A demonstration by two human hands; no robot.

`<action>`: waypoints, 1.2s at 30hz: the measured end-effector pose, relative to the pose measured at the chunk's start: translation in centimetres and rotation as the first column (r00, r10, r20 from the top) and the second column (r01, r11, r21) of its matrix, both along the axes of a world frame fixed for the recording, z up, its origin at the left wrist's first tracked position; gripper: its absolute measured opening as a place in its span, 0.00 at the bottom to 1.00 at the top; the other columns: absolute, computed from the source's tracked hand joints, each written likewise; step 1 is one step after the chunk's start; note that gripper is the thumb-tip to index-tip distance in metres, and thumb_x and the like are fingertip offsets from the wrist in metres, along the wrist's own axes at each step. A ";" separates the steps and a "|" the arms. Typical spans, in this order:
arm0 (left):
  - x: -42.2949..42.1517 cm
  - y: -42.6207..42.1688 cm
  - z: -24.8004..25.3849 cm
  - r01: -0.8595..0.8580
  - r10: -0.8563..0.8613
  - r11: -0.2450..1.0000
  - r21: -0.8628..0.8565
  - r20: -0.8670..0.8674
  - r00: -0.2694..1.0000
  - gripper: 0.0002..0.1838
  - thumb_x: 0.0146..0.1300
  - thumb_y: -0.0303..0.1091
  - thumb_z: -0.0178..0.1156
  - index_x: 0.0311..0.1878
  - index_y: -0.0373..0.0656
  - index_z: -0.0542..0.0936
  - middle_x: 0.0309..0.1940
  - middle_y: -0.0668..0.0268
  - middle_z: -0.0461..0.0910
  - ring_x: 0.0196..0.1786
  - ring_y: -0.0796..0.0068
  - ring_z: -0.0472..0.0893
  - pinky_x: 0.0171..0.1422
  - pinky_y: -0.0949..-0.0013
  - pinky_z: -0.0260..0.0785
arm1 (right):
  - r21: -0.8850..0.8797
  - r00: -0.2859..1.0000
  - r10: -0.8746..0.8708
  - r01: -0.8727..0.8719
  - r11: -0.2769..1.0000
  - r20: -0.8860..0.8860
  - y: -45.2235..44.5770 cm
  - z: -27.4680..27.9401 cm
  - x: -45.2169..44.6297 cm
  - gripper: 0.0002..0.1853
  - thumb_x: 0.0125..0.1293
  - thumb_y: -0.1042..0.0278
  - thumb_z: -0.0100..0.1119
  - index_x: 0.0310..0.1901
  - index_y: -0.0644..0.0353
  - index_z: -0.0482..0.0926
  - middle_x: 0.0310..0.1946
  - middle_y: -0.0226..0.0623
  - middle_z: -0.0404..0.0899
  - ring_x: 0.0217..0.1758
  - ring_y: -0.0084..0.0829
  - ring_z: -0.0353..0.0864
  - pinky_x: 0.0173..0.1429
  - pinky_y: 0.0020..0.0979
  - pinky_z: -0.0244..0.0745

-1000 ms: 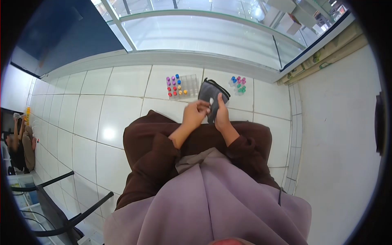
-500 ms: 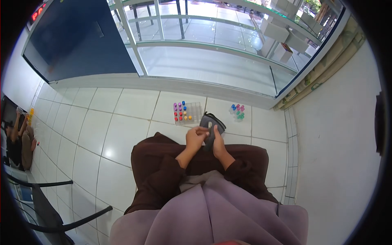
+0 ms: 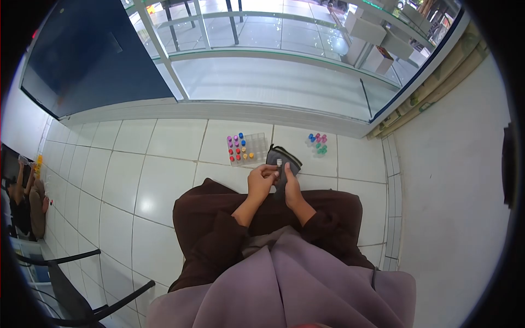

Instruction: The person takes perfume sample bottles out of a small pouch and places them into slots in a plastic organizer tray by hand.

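Observation:
A dark grey zippered pouch [image 3: 293, 159] is tilted up in front of my lap. My right hand [image 3: 293, 190] is closed on its right side, thumb on the front. My left hand [image 3: 261, 182] is closed in a pinch at the pouch's left side, by a small whitish piece [image 3: 279, 162]; what its fingertips hold is too small to make out. Just beyond, a clear rack [image 3: 259, 142] stands on the floor with several tubes capped purple, blue, red and yellow in its left part. Right of the pouch, several loose capped tubes [image 3: 318, 143], blue, pink and green, stand grouped.
White floor tiles [image 3: 169, 139] surround my brown-clothed knees. A glass display case [image 3: 273, 79] runs along the front, beside a dark blue panel [image 3: 82, 60]. A wall [image 3: 448, 202] rises at right. Black chair arms [image 3: 126, 298] stand at lower left; another person [image 3: 30, 202] sits at far left.
The view has shifted slightly. My left fingers have moved a little down from the pouch's front, and the whitish piece shows more clearly. My right hand keeps its grip.

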State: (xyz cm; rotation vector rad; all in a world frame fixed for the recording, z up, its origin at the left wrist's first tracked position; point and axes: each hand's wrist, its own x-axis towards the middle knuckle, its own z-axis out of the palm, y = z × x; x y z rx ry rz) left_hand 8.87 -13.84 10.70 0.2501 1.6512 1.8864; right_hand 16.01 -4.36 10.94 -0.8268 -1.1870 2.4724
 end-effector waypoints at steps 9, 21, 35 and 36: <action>-0.4 0.2 -0.1 -0.048 0.048 0.999 -0.016 0.016 0.999 0.12 0.57 0.24 0.65 0.45 0.33 0.82 0.34 0.62 0.83 0.33 0.76 0.82 0.38 0.73 0.77 | 0.047 0.998 -0.052 0.050 0.998 0.046 -0.4 0.3 -0.7 0.26 0.73 0.44 0.47 0.54 0.63 0.74 0.44 0.31 0.78 0.44 0.22 0.79 0.48 0.24 0.74; 0.1 0.5 0.4 0.098 -0.095 0.991 -0.089 0.042 0.995 0.13 0.60 0.26 0.65 0.47 0.32 0.82 0.32 0.63 0.83 0.33 0.78 0.81 0.38 0.75 0.76 | -0.117 0.989 0.088 -0.074 0.990 0.119 2.2 -1.4 -0.8 0.29 0.73 0.41 0.45 0.55 0.63 0.72 0.41 0.34 0.78 0.46 0.22 0.78 0.50 0.25 0.74; -0.4 0.4 0.3 0.126 -0.144 0.970 -0.208 -0.075 0.987 0.12 0.58 0.25 0.66 0.45 0.32 0.82 0.33 0.60 0.84 0.32 0.76 0.82 0.37 0.74 0.77 | -0.009 0.987 -0.018 0.020 1.000 0.160 1.4 -0.7 -1.3 0.28 0.69 0.38 0.50 0.50 0.60 0.74 0.30 0.27 0.74 0.30 0.18 0.75 0.33 0.20 0.72; -0.6 0.6 -0.3 0.056 -0.069 0.986 -0.156 -0.079 0.994 0.11 0.58 0.24 0.65 0.44 0.32 0.82 0.33 0.60 0.84 0.33 0.76 0.82 0.37 0.74 0.77 | 0.026 0.988 0.009 -0.013 1.000 0.151 1.5 -1.1 -0.9 0.29 0.70 0.40 0.50 0.53 0.62 0.73 0.35 0.29 0.76 0.35 0.18 0.75 0.40 0.21 0.72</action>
